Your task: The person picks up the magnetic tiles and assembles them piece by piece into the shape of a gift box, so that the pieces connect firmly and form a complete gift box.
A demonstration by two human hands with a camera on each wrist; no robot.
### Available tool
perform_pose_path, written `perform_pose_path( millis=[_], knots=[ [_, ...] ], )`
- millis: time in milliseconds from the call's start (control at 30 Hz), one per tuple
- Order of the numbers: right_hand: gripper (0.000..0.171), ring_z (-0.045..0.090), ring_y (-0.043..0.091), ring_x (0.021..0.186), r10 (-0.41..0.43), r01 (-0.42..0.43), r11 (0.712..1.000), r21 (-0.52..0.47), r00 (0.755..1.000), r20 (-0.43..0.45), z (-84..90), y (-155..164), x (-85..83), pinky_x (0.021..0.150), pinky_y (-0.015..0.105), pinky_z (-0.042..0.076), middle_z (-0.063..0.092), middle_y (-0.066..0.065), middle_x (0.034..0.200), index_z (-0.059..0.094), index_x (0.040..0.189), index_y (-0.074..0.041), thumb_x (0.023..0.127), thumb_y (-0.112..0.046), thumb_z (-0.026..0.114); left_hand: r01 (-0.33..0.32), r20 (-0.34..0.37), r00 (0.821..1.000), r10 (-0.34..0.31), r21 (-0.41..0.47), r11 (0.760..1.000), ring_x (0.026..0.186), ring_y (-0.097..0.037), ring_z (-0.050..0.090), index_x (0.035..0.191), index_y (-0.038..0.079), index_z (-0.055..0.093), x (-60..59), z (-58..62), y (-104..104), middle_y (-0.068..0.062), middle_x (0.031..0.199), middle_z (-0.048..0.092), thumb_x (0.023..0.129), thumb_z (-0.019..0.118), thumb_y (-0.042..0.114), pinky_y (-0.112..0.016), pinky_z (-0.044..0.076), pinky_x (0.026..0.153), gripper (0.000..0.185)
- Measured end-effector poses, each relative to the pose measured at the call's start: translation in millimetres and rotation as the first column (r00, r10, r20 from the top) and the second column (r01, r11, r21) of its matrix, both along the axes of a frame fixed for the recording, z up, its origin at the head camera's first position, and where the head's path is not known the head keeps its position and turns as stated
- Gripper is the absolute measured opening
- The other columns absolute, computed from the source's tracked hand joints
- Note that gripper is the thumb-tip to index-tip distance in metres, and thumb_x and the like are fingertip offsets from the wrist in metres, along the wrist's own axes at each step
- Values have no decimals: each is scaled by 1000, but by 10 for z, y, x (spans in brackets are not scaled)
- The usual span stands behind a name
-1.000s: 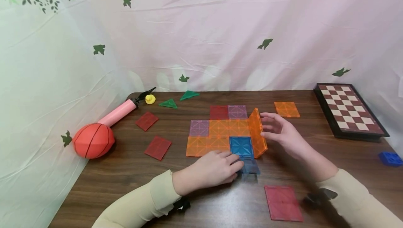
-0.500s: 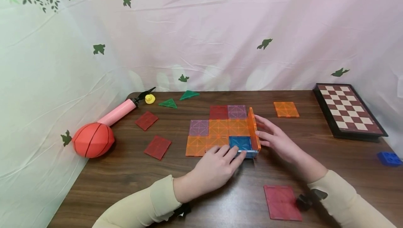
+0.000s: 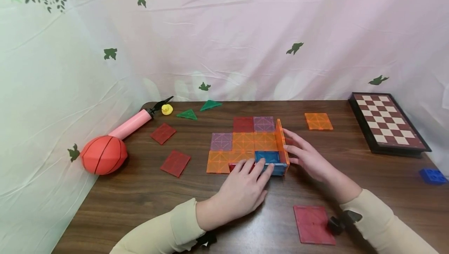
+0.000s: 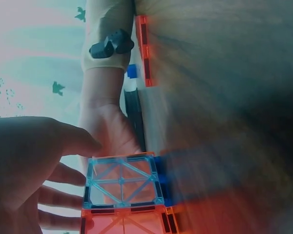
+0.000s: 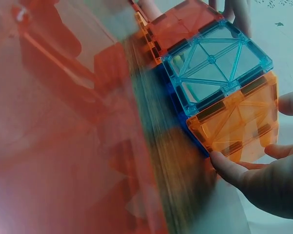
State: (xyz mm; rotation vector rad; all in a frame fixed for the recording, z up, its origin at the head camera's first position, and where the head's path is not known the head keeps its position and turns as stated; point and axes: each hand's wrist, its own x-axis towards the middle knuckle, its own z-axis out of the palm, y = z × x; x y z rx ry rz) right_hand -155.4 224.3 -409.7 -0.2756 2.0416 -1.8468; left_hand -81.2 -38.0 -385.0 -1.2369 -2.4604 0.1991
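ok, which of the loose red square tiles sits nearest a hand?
The red tile at the table's near edge, right beside the right wrist; the other two red tiles lie far left, towards the basketball.

Dark wood-grain table (image 3: 147,203) pushed against pale pink-white fabric backdrop (image 3: 224,43) printed with green leaves and birds, draped along back and left side, creased, under soft even light.

Glossy see-through plastic on that blue tile (image 3: 268,157) and the upright orange tile (image 3: 281,141), light shining through both. Dark wood-grain table (image 3: 140,191), smooth with a soft sheen. Matt rubbery orange ball (image 3: 103,155). Creased cloth backdrop (image 3: 224,39). Soft knit beige sleeves (image 3: 168,230).
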Motion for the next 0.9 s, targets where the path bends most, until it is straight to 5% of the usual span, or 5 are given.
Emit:
perform_pose_path(
  millis=[400,567,667,767,900],
  knots=[
    [67,29,49,143,11,-12,1000,-15,1000,-14,28,1,23,103,44,48,14,27,164,11,165,-16,109,-26,47,-48,290,957,-20,224,973,133,-27,50,149,13,52,-203,114,-187,-8,146,54,99,62,31,-44,40,111,54],
    [66,29,49,142,10,-10,999,-41,1000,-13,22,10,14,99,37,51,15,26,163,12,165,-15,110,-27,47,-310,497,868,-9,555,772,134,-32,46,144,3,54,-521,144,-532,-15,144,54,94,64,15,-49,38,111,52],
    [66,28,49,142,8,-9,998,-55,1000,-8,21,9,18,98,36,51,14,26,163,13,165,-15,110,-27,46,-559,671,742,4,614,557,133,-35,49,143,2,53,-710,80,-752,-18,144,54,95,62,13,-53,39,109,50],
    [66,26,50,143,11,-11,998,-62,1000,0,16,9,21,99,39,51,12,25,164,12,165,-15,110,-27,46,-774,847,521,-103,520,362,138,-37,44,148,0,47,-852,-29,-903,-24,150,47,99,55,15,-55,36,111,52],
    [66,24,49,144,5,-4,998,-60,1000,18,6,7,17,100,43,50,10,24,165,12,165,-16,110,-28,47,-903,897,287,-337,371,217,144,-41,31,154,-4,33,-930,-117,-977,-28,156,34,102,46,16,-58,28,115,57]
  ],
)
